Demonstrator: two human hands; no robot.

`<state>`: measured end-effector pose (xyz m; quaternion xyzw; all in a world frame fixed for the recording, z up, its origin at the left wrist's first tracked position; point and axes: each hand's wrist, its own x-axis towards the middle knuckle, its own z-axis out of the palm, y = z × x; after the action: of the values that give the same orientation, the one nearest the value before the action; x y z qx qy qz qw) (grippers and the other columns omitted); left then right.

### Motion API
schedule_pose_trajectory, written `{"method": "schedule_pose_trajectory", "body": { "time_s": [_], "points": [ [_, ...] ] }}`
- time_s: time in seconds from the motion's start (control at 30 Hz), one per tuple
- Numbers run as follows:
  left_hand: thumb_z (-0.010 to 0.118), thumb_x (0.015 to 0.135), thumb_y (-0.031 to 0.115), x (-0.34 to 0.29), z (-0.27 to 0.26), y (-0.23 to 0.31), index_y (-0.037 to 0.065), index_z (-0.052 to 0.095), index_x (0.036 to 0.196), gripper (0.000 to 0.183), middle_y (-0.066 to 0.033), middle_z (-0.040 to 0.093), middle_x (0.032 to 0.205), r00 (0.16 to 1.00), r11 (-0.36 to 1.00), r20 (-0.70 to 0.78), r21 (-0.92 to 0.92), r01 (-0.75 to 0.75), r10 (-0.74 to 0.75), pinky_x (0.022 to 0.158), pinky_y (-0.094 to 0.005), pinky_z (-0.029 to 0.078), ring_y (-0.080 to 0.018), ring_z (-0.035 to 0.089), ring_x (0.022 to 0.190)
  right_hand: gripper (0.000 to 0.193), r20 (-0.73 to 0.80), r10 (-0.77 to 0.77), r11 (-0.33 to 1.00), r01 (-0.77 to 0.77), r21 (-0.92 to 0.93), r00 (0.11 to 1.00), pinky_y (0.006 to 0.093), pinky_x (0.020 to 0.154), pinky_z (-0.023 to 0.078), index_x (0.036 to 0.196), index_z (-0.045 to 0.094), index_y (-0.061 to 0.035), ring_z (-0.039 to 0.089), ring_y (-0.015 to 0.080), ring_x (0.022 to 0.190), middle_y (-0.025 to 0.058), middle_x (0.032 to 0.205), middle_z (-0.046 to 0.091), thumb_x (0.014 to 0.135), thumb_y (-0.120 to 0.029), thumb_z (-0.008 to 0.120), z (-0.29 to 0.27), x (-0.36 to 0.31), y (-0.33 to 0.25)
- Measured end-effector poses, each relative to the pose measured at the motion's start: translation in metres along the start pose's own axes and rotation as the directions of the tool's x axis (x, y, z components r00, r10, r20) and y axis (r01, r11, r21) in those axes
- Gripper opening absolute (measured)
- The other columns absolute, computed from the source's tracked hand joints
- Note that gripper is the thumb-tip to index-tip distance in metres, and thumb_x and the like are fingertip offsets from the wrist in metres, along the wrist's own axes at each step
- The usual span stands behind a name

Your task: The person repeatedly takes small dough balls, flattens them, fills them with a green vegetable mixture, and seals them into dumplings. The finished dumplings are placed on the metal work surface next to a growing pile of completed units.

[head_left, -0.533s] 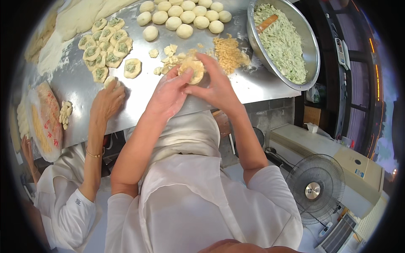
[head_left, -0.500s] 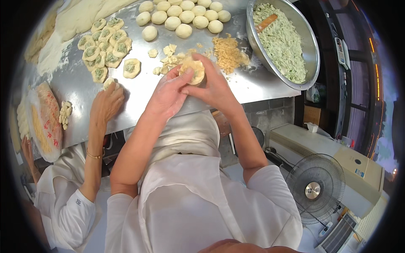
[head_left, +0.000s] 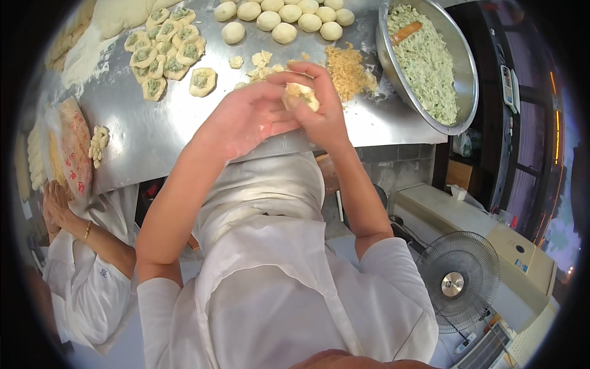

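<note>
A round piece of dough (head_left: pixel 302 96) with a pale, crumbly patch on it is held in my right hand (head_left: pixel 326 117), pinched between the thumb and the curled fingers. My left hand (head_left: pixel 246 120) is beside it, palm turned up and fingers stretched toward the right hand; some of its fingertips are hidden behind the right hand. Just beyond both hands, small flat dough scraps (head_left: pixel 261 64) lie on the steel table (head_left: pixel 153 132). A heap of tan crumbly filling (head_left: pixel 347 71) is to the right of them.
Round dough balls (head_left: pixel 268 21) sit at the back, and flattened dough pieces topped with green filling (head_left: pixel 175 64) at the left. A steel bowl (head_left: pixel 470 92) of chopped green filling stands at the right. A co-worker's hands (head_left: pixel 58 206) are by a plastic bag (head_left: pixel 77 154). A fan (head_left: pixel 458 283) stands lower right.
The dough has passed from between both hands into my right hand, and my left hand has moved off to its left. The co-worker's hand has left the table and joined the other by the bag.
</note>
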<state>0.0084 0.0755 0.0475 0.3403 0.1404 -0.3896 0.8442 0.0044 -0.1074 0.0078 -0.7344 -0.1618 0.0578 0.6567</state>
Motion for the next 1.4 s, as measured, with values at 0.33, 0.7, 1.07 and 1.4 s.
{"method": "schedule_pose_trajectory", "body": {
  "time_s": [0.33,0.7,1.07,1.4],
  "points": [
    [0.049,0.108,0.015,0.013,-0.031,-0.034,-0.007,0.046,0.136,0.036,-0.0182,0.059,0.128,0.990,0.946,-0.026,-0.294,-0.138,0.136,0.105,-0.0408,0.055,-0.0265,0.064,0.113,0.086,-0.007,0.069,0.991,-0.069,-0.111,0.998,0.0369,0.112,0.041,0.152,0.038,-0.0013,0.054,0.0239,0.132,0.0131,0.146,0.055,0.081,-0.021,0.082,0.009,-0.003,-0.003],
    [0.053,0.104,0.020,-0.013,-0.025,-0.059,0.001,0.059,0.123,0.027,-0.0101,0.065,0.117,0.960,0.935,-0.240,0.351,-0.053,0.144,0.092,-0.0322,0.053,-0.0160,0.064,0.109,0.041,0.055,-0.109,0.907,0.121,-0.403,0.993,0.0429,0.090,0.053,0.119,0.056,-0.0066,0.065,0.0386,0.106,0.0165,0.111,0.068,0.083,-0.015,0.073,0.044,-0.028,0.018],
    [0.052,0.107,0.017,-0.029,-0.065,-0.048,-0.005,0.049,0.137,0.038,-0.0151,0.063,0.125,0.999,0.959,-0.005,-0.280,0.043,-0.046,0.107,-0.0407,0.052,-0.0251,0.065,0.116,0.083,0.141,0.122,0.993,-0.121,-0.016,0.983,0.0366,0.107,0.047,0.156,0.032,-0.0030,0.057,0.0273,0.130,0.0137,0.139,0.059,0.086,-0.014,0.075,0.048,-0.017,-0.005],
    [0.061,0.101,0.013,-0.015,-0.031,-0.062,-0.004,0.046,0.143,0.048,-0.0123,0.064,0.124,0.913,0.968,-0.369,-0.106,-0.229,0.176,0.093,-0.0345,0.054,-0.0202,0.064,0.111,0.061,0.033,-0.071,0.894,0.078,-0.442,0.997,0.0432,0.098,0.051,0.133,0.056,-0.0026,0.060,0.0389,0.120,0.0206,0.130,0.063,0.076,-0.012,0.076,0.057,-0.017,0.010]
  ]
}}
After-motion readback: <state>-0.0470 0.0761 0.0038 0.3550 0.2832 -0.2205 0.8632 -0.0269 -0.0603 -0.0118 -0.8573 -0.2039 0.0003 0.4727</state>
